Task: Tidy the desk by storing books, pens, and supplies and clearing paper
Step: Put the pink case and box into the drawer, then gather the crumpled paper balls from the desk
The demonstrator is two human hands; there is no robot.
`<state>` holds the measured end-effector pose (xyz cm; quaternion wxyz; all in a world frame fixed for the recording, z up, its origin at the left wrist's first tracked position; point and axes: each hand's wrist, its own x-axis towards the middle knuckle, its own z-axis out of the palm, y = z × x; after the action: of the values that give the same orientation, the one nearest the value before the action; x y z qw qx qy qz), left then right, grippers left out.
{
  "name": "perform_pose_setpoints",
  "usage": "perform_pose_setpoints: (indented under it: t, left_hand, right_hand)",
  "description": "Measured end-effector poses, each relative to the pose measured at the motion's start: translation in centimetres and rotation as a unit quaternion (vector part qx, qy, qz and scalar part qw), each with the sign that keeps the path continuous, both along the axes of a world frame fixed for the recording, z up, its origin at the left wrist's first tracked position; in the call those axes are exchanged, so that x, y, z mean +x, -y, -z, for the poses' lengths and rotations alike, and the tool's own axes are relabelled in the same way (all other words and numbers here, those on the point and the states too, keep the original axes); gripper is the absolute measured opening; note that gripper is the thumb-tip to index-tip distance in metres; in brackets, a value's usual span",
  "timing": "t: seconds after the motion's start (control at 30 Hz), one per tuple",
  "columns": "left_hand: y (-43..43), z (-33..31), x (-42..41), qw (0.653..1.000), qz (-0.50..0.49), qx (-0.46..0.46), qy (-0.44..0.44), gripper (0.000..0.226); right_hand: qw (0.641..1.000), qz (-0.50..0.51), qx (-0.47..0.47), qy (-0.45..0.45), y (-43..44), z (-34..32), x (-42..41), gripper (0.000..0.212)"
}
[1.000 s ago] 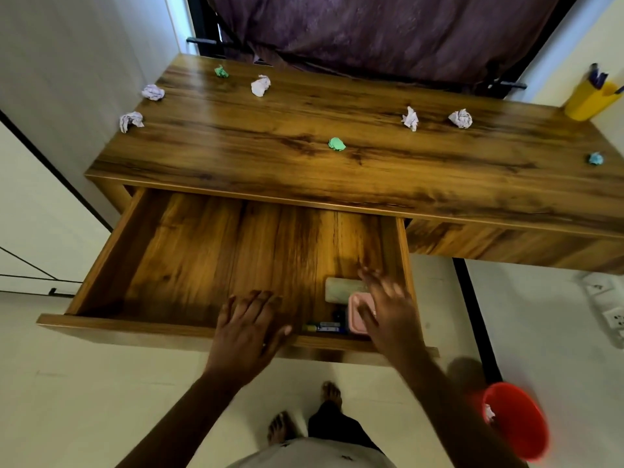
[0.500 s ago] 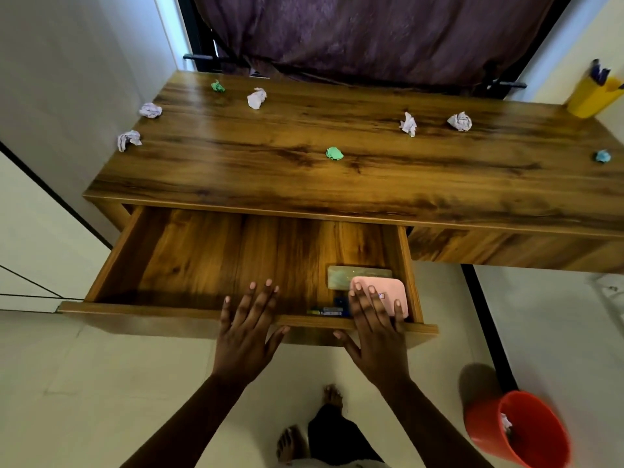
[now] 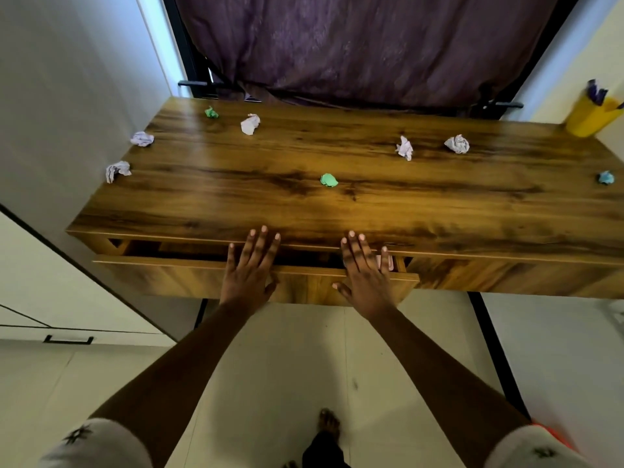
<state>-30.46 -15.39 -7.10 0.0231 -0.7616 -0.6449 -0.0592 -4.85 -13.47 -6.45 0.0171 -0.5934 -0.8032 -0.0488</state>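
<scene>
The wooden desk [image 3: 337, 197] has its left drawer [image 3: 175, 278] nearly pushed in, with only a narrow dark gap showing. My left hand [image 3: 251, 268] and my right hand [image 3: 366, 271] lie flat with fingers spread on the drawer's front edge, holding nothing. A sliver of a pink item [image 3: 386, 261] shows in the gap beside my right fingers. Several crumpled paper balls lie on the desktop: white ones [image 3: 250, 124] [image 3: 457, 143] [image 3: 405, 148], lilac ones [image 3: 142, 138] [image 3: 117, 170], green ones [image 3: 329, 180] [image 3: 211, 112] and a blue one [image 3: 606, 177].
A yellow pen holder [image 3: 589, 116] with pens stands at the desk's far right corner. A purple curtain [image 3: 354, 45] hangs behind the desk. A cabinet with a black handle [image 3: 67, 339] is at the left. An orange bin's edge [image 3: 553, 437] shows low right.
Both hands have pushed the drawer from wide open to almost shut. The pink case and other items inside are now mostly hidden under the desktop.
</scene>
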Motion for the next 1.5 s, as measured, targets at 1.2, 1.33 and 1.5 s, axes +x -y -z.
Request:
perform_pose_setpoints:
  t: [1.2,1.33,1.5]
  left_hand:
    - [-9.5,-1.1,-2.9,0.980,0.174,0.016,-0.091,0.096]
    - [-9.5,-1.1,-2.9,0.980,0.175,0.017,-0.095,0.093]
    - [-9.4,-1.6,-2.8,0.982,0.164,-0.016,-0.091,0.095]
  right_hand:
    - [0.994,-0.098,-0.019,0.052,-8.2,-0.9,0.6,0.100]
    - [0.993,-0.108,0.003,0.044,-8.4,-0.7,0.6,0.103]
    - [0.993,-0.106,-0.022,0.050,-8.4,-0.9,0.5,0.095]
